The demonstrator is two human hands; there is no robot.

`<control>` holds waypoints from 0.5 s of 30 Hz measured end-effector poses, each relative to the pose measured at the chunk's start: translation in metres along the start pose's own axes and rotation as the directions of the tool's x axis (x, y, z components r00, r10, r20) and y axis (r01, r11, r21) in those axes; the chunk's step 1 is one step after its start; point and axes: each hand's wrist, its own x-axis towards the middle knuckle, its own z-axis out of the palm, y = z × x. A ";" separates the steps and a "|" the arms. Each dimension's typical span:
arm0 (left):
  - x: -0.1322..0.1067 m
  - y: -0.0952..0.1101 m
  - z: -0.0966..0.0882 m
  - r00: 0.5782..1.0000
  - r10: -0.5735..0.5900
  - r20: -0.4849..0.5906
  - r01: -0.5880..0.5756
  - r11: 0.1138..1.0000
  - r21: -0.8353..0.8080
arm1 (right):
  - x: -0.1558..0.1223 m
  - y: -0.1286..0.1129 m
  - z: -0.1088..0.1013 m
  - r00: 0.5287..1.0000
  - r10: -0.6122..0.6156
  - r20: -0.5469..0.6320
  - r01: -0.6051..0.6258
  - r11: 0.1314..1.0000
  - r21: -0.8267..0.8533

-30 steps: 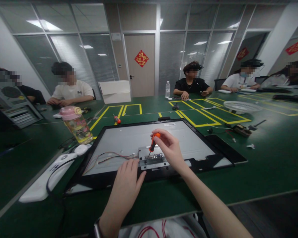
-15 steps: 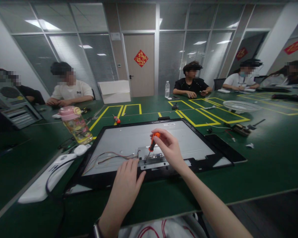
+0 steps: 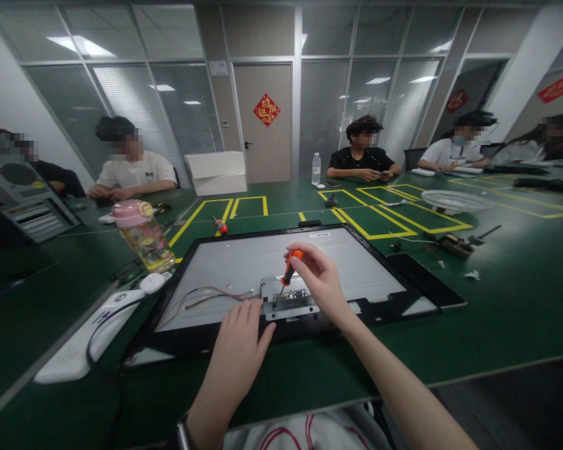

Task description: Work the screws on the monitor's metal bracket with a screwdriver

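Observation:
A monitor panel (image 3: 244,262) with a black frame lies flat on the green table in front of me, its silver back facing up. My right hand (image 3: 319,275) grips an orange-and-black screwdriver (image 3: 288,273), tilted, its tip down at the left side of a metal bracket (image 3: 286,301) with connector ports. Along the near frame edge rests my left hand (image 3: 244,334), fingers stretched out and thumb apart, fingertips by the bracket's left edge. Thin wires (image 3: 211,294) run left from the bracket across the panel.
A white power strip (image 3: 94,334) with a black cable and a pink-lidded bottle (image 3: 143,237) stand left. A red-handled tool (image 3: 221,226) lies beyond the panel. A black flat piece (image 3: 422,281) lies at its right. Several people sit across the table, near a white box (image 3: 218,174).
My hands and the screwdriver look almost unmoved. Across the table, the person in black has drawn one hand up from the tabletop towards the other.

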 end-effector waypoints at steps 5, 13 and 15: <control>0.000 -0.002 0.003 1.000 0.007 -0.007 -0.007 1.000 0.003 | 0.000 0.001 -0.001 1.000 -0.005 0.000 0.005 1.000 0.010; -0.001 -0.001 0.004 1.000 0.005 -0.013 -0.004 1.000 0.014 | 0.001 0.004 -0.001 1.000 -0.013 0.006 0.013 1.000 0.017; 0.000 -0.001 0.003 1.000 0.005 -0.013 -0.005 1.000 0.012 | 0.001 0.004 -0.001 1.000 -0.013 0.007 0.013 1.000 0.014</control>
